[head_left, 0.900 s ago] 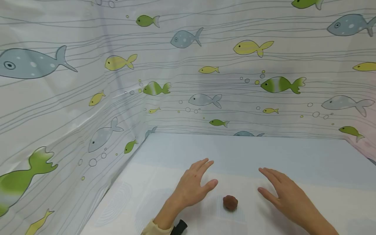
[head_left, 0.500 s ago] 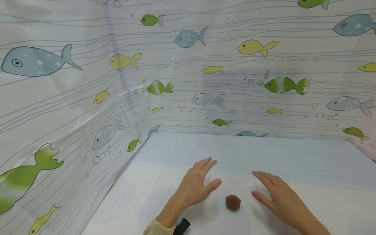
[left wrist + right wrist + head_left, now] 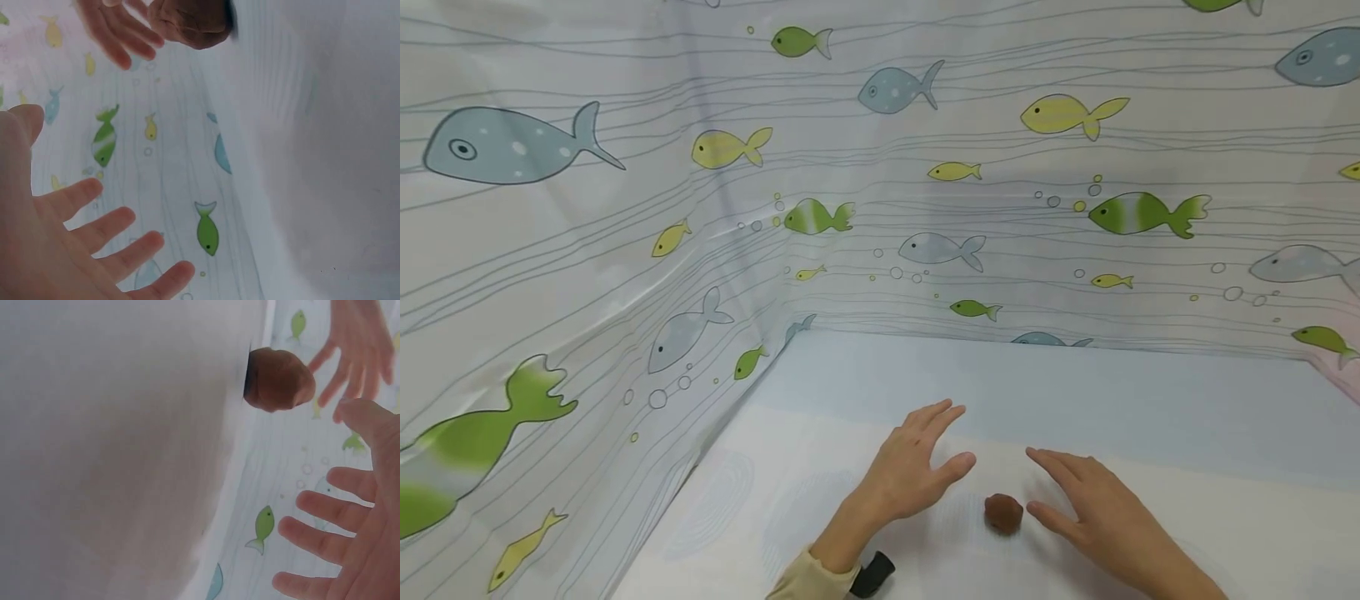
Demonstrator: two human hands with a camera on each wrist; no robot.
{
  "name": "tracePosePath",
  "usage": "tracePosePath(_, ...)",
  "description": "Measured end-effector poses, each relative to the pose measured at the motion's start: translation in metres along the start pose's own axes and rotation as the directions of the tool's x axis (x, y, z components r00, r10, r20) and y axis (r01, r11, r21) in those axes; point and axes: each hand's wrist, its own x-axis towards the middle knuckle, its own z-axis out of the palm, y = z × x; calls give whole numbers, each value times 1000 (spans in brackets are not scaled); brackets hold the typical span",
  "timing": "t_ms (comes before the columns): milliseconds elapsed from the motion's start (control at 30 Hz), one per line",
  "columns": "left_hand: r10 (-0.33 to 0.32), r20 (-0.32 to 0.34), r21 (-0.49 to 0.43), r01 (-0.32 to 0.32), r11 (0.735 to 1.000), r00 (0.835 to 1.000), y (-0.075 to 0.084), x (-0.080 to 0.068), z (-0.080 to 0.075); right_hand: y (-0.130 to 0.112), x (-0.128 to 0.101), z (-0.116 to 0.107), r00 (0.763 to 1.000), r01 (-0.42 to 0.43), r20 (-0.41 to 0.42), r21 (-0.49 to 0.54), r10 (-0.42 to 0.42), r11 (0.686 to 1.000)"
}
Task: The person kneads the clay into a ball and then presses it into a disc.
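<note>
A small brown lump (image 3: pixel 1003 513), uneven like clay or dough, sits on the white table between the two hands. To its left, the left hand (image 3: pixel 913 467) is held over the table with fingers extended and thumb apart, touching nothing. On the other side the right hand (image 3: pixel 1097 517) is nearer, its thumb tip close beside the lump; I cannot tell whether they touch in the head view. In the right wrist view a gap shows between the lump (image 3: pixel 279 380) and the spread fingers (image 3: pixel 319 540). The left wrist view has the lump (image 3: pixel 192 22) at its top edge.
The white table (image 3: pixel 752 475) has faint pale patterns. Behind and to the left rises a white sheet (image 3: pixel 865 200) printed with fish and wavy lines. A black strap piece (image 3: pixel 874 575) shows at the left wrist by a cream sleeve (image 3: pixel 814 577).
The right hand has moved left, closer to the brown lump. The left hand keeps its pose beside the lump. The whole head view has shifted slightly.
</note>
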Motion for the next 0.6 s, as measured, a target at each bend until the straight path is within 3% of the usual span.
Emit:
tracePosePath(100, -5, 6, -17, 5, 1000, 1000, 0, 0, 0, -3, 2, 3, 1000, 23, 1, -7, -23, 1000)
tracePosePath(433, -15, 15, -44, 15, 999, 1000, 0, 0, -2, -14, 8, 5, 990, -15, 141, -2, 15, 1000)
tracePosePath(600, -20, 19, -55, 21, 998, 1000, -1, 0, -3, -18, 9, 7, 979, -24, 201, 51, 14, 998)
